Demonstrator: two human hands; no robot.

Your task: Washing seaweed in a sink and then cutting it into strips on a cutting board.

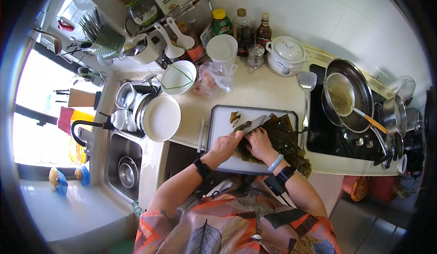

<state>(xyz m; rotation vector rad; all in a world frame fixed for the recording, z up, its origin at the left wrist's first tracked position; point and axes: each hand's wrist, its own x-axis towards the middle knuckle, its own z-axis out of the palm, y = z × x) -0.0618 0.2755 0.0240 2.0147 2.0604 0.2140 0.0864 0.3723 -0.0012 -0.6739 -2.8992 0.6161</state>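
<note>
A white cutting board (218, 124) with a dark rim lies on the counter before me. Dark green-brown kelp sheets (281, 134) cover its right part and hang past its near right corner. My left hand (223, 148) is closed on the handle of a kitchen knife (256, 122), whose broad blade points up and right along the kelp's edge. My right hand (261, 144) presses on the kelp close to the blade, fingers bent. Small cut kelp pieces (234, 117) lie on the board left of the blade, and a strip rests against the blade.
Behind the board are a plastic bag (213, 80), white bowls (178, 78) and a lidded pot (287, 56). A spatula (306, 93) lies at right beside the stove (317, 131), which holds a wok (363, 90) with a strainer. The sink (114, 172) and dish rack stand left.
</note>
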